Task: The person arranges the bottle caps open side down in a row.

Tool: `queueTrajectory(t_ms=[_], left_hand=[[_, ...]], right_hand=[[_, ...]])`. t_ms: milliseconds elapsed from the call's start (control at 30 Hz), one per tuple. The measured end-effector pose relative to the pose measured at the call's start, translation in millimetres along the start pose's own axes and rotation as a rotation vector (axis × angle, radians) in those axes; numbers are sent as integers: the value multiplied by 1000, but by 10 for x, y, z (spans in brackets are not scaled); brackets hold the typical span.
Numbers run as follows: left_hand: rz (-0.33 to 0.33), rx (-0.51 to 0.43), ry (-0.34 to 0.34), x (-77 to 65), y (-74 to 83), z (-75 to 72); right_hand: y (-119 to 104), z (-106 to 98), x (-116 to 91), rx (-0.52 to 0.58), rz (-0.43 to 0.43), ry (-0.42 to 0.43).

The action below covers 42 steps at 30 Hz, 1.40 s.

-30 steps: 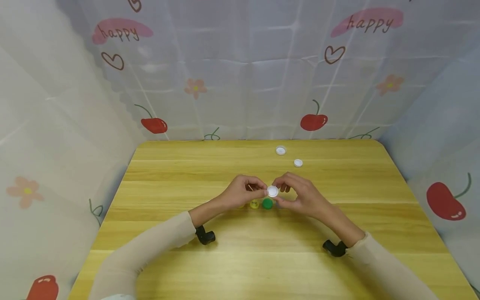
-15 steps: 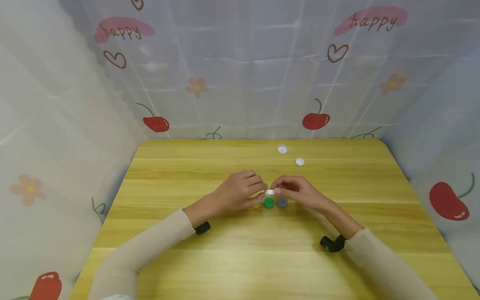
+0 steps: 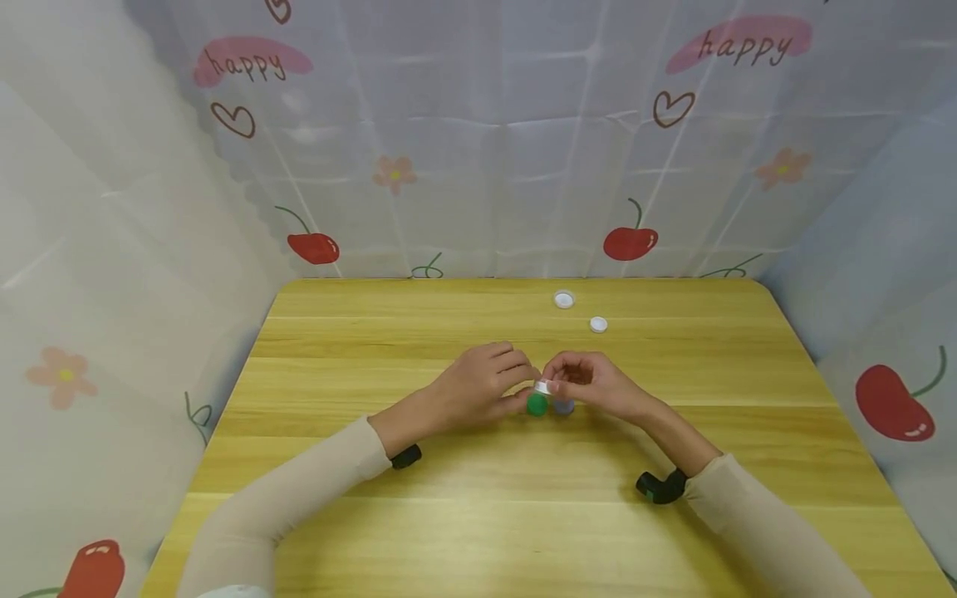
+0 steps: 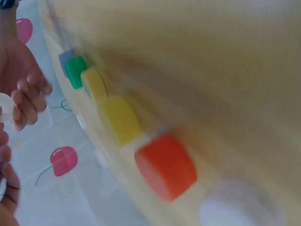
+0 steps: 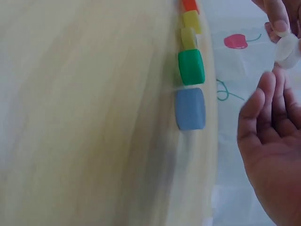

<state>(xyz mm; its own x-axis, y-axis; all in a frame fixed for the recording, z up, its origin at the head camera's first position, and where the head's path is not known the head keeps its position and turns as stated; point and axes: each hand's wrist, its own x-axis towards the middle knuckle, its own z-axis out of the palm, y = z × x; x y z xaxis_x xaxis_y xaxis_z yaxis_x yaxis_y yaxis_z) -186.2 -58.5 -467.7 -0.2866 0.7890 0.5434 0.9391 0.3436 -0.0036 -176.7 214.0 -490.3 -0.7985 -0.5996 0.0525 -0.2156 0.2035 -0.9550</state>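
Note:
A small white round lid (image 3: 543, 387) is held between both hands above a row of small coloured pieces. My right hand (image 3: 598, 385) pinches it between thumb and fingers from the right. My left hand (image 3: 478, 384), back upward, grips its left edge with the fingertips. In the right wrist view the lid (image 5: 287, 51) looks translucent and stands on edge. Below the hands sit a green piece (image 3: 537, 404) and a blue-grey piece (image 3: 564, 406). The left wrist view shows two yellow pieces (image 4: 118, 120), a red piece (image 4: 165, 167) and a blurred white round piece (image 4: 242, 205) continuing that row.
Two more white lids (image 3: 564, 299) lie toward the back of the wooden table (image 3: 478, 531). A printed curtain (image 3: 478, 166) rises behind the table's far edge. Black wrist mounts (image 3: 661, 487) hang under both forearms near the table.
The lid has turned from facing up to edge-on and shifted slightly right in the last half second. My left hand has rolled back-upward, covering the yellow pieces from the head view.

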Motion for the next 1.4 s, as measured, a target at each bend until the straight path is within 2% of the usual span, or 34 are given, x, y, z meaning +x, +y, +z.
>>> queueTrajectory(t_ms=[133, 200, 267, 433, 633, 700, 800, 1000, 1200, 1400], left_hand=[[-193, -177, -22, -49, -6, 23], [-259, -230, -31, -68, -9, 40], [-301, -277, -39, -78, -11, 67], [-333, -339, -52, -55, 10, 131], [-302, -335, -53, 7, 35, 180], [-304, -327, -90, 55, 50, 209], [-334, -309, -181, 165, 102, 278], [-382, -286, -361, 467, 267, 518], [-437, -246, -452, 720, 330, 708], [-460, -224, -505, 835, 319, 816]], right_hand=[[-72, 18, -18, -288, -114, 136], [-110, 20, -28, -406, -172, 182], [-131, 18, -36, -467, -223, 197], [-140, 26, -58, -483, -279, 188], [-125, 20, -107, -517, -293, 184], [-132, -14, -158, -551, -281, 174], [-140, -94, -264, -605, -240, 154], [-95, -249, -514, -707, -101, 104], [28, -344, -600, -726, -3, 82], [152, -389, -584, -690, 51, 53]])
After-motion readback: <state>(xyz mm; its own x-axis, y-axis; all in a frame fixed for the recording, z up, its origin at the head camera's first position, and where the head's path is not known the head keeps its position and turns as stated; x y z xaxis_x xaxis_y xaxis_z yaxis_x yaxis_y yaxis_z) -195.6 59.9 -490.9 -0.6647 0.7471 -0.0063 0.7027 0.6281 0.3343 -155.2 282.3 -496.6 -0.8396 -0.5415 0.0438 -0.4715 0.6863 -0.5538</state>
